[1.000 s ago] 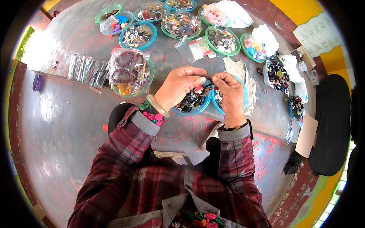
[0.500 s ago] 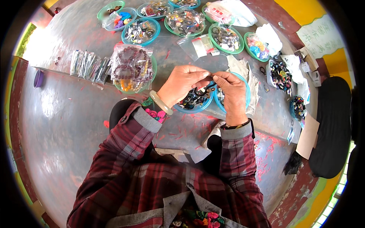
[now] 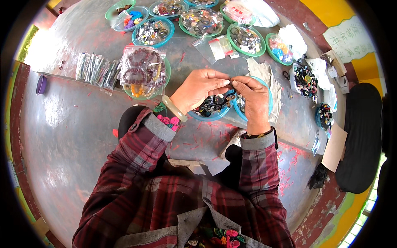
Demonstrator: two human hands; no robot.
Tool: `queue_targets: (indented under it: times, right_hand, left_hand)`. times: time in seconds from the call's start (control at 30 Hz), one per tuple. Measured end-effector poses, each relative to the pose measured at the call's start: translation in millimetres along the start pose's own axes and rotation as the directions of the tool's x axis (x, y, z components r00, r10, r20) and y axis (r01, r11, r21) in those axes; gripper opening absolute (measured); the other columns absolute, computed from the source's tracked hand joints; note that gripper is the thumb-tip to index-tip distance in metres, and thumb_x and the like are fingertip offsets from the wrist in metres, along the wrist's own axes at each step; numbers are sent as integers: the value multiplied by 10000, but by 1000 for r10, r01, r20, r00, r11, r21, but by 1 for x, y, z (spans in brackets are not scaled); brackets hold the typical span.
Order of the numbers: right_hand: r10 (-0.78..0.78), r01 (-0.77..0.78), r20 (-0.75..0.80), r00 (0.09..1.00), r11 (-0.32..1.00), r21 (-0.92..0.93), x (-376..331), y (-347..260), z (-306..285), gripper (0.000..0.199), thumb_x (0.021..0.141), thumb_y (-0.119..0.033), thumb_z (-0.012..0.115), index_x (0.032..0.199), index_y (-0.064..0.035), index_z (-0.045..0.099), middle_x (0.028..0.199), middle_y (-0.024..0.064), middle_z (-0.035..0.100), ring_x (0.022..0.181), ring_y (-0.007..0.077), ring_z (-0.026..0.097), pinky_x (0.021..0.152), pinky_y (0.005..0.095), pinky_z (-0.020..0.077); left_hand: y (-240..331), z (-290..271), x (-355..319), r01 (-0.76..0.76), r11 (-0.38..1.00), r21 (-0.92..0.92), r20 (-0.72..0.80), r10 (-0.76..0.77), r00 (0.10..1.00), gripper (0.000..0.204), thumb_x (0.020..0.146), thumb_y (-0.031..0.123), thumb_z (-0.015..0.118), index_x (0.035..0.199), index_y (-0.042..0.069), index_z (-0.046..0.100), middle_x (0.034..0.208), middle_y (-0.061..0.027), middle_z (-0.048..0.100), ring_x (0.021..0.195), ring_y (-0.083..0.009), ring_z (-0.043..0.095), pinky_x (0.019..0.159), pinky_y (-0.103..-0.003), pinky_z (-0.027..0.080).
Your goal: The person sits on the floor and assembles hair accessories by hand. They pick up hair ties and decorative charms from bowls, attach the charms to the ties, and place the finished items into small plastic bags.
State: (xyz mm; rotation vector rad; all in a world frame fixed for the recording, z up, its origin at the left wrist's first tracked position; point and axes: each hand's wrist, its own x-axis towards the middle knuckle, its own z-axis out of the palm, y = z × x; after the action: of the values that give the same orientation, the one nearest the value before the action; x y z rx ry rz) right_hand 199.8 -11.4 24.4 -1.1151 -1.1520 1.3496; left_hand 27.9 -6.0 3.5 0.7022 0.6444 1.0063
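My left hand [image 3: 201, 88], with a pale bangle [image 3: 174, 108] at its wrist, and my right hand [image 3: 254, 97] meet fingertip to fingertip. Both are closed in a pinch on a dark cord [image 3: 226, 100], whose black loop hangs between them; the exact spot they grip is mostly covered by my fingers. Beneath the left hand stands a blue basin [image 3: 211, 118] of small dark pieces, partly hidden. A second blue basin [image 3: 270, 102] lies under my right hand, and its contents are largely out of sight.
Several basins of bagged trinkets line the back, including a green one [image 3: 251, 53]. At left are packets of thin sticks [image 3: 96, 71] and bagged bead strings [image 3: 142, 66]. A white tray of dark pieces [image 3: 306, 80], a cardboard piece [image 3: 334, 149] and a black cushion [image 3: 362, 138] are at right.
My hands have shifted only slightly; the fingertips stay together and the black loop still hangs below them. Nothing else has visibly moved.
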Motion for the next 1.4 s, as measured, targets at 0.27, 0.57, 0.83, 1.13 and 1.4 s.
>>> queue_targets:
  times: [0.27, 0.57, 0.83, 1.13, 1.4]
  right_hand:
    - [20, -23, 41, 999, 997, 67, -2, -3, 0, 123, 779, 15, 622, 890, 5, 674, 808, 31, 639, 750, 88, 562, 699, 205, 442]
    - [-103, 109, 199, 975, 994, -18, -1, -2, -9, 156, 775, 54, 590, 884, -14, 678, 804, 10, 594, 771, 93, 539, 688, 217, 420]
    - [-167, 189, 247, 954, 980, -68, -1, -4, -11, 164, 774, 76, 578, 858, -20, 681, 815, 19, 593, 777, 107, 542, 691, 222, 419]
    - [-199, 231, 236, 951, 966, -115, -1, -7, -10, 162, 783, 74, 576, 846, -27, 687, 817, 23, 591, 785, 113, 545, 702, 227, 425]
    - [-239, 276, 227, 944, 949, -150, 1, -3, -9, 182, 764, 86, 591, 849, -37, 695, 821, 28, 594, 787, 116, 549, 691, 221, 431]
  left_hand:
    - [7, -2, -2, 77, 994, 79, 17, -79, 997, 244, 878, 115, 550, 1011, -87, 580, 977, -154, 620, 890, -209, 629, 789, -271, 530]
    - [8, -13, 0, 150, 981, -122, 184, -126, 975, 243, 884, 96, 527, 1014, -103, 577, 1023, -182, 605, 943, -257, 612, 855, -303, 512]
    - [8, -16, -1, 168, 966, -197, 244, -117, 963, 246, 886, 74, 509, 1023, -122, 566, 1040, -195, 592, 977, -272, 596, 880, -310, 502]
    - [11, -15, -2, 143, 956, -255, 309, -59, 949, 288, 857, 37, 474, 1073, -147, 526, 1085, -229, 570, 1004, -303, 582, 929, -319, 467]
    - [5, -11, 1, 124, 984, -127, 162, -103, 981, 265, 867, 65, 538, 1047, -128, 548, 1050, -197, 591, 970, -261, 601, 894, -301, 490]
